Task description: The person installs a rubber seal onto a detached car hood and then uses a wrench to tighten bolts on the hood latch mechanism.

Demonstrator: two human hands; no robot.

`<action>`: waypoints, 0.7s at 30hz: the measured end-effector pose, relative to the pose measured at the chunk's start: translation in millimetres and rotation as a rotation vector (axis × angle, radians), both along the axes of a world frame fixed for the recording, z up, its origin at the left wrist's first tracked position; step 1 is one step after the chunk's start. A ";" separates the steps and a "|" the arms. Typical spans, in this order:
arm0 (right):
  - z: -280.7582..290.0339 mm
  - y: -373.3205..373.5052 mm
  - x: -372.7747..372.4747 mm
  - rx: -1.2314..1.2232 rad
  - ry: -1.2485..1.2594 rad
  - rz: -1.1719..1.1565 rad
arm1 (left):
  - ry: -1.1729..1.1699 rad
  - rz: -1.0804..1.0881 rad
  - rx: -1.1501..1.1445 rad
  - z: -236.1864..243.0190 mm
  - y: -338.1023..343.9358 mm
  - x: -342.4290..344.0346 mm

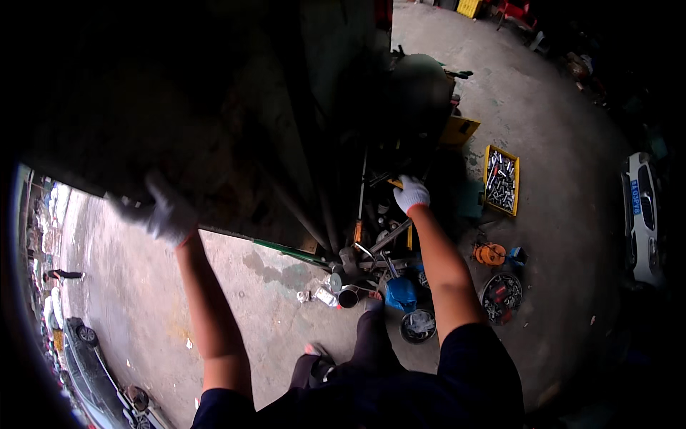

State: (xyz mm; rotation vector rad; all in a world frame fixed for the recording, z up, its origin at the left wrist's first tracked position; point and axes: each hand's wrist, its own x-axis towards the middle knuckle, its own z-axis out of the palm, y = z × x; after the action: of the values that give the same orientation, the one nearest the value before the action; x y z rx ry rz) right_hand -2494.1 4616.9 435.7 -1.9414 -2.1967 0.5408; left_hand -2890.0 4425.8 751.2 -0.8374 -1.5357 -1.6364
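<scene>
My left hand (171, 218), in a white glove, is raised at the lower edge of a large dark panel (214, 157). Its thumb and fingers are spread, with the fingertips dim and slightly blurred; nothing shows in it. My right hand (413, 194), gloved in white with an orange cuff, reaches forward over a dark heap of tools and metal parts. Its fingers curl at a short yellow bar-like piece (395, 184), whose other end is lost in shadow. Left of this hand stands a long thin rod with an orange handle (359, 230). Metal bars (391, 234) lie below.
A yellow crate (517, 182) of metal sockets sits on the floor at right. Nearer are an orange device (490, 254), a round tray of small parts (501, 297), a bowl (418, 327) and a blue bag (401, 294). Cars (644, 222) stand at both sides.
</scene>
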 end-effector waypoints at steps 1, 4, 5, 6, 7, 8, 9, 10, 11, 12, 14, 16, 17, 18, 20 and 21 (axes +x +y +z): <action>-6.6 27.9 6.5 0.037 -0.086 0.143 | -0.079 0.001 -0.017 -3.4 5.5 9.5; -13.2 58.1 -8.3 0.077 -0.258 0.446 | -0.037 -0.042 -0.006 -5.6 -0.1 -8.1; -11.3 57.1 -13.0 -0.033 -0.292 0.489 | -0.130 0.020 0.001 0.0 3.7 8.4; -20.2 65.8 -10.8 0.085 -0.245 0.477 | -0.110 0.017 -0.013 -1.3 3.9 6.9; -29.3 60.1 -7.6 0.045 -0.229 0.475 | -0.091 0.011 -0.027 -2.8 2.7 5.1; -23.2 67.2 -8.9 0.032 -0.219 0.473 | -0.071 0.009 -0.013 -1.9 6.4 3.3; -13.8 71.1 -12.4 0.000 -0.223 0.512 | -0.159 -0.007 0.050 0.4 9.1 7.7; -2.3 73.9 -14.6 -0.033 -0.227 0.550 | -0.140 0.067 0.010 2.2 7.6 6.8; 3.8 77.2 -14.4 -0.062 -0.235 0.580 | -0.124 0.132 -0.025 2.4 7.1 6.6; -2.3 78.8 -9.4 -0.013 -0.222 0.678 | -0.108 0.197 -0.062 1.1 6.3 6.3; -27.7 85.2 7.3 0.104 -0.192 0.874 | -0.064 0.171 -0.051 -1.1 6.2 5.9; -59.4 91.4 9.6 0.233 -0.119 0.898 | -0.036 0.170 -0.050 -0.9 12.2 5.5; -46.7 93.0 -0.2 0.160 -0.146 0.895 | -0.021 0.207 -0.075 1.8 6.6 5.1; -28.7 93.6 -3.9 0.082 -0.183 0.875 | -0.013 0.227 -0.102 1.2 4.7 5.1; -34.3 102.9 1.9 0.096 -0.197 0.845 | -0.087 0.181 -0.048 2.5 8.1 12.3; -34.0 110.4 3.4 0.110 -0.204 0.826 | -0.122 0.155 -0.015 3.6 11.5 14.4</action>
State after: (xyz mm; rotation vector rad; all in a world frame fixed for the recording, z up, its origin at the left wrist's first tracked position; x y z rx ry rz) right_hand -2490.8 4727.3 401.7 -0.9968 -3.0439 0.2995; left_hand -2875.6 4437.3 754.7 -0.6189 -1.6555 -1.5889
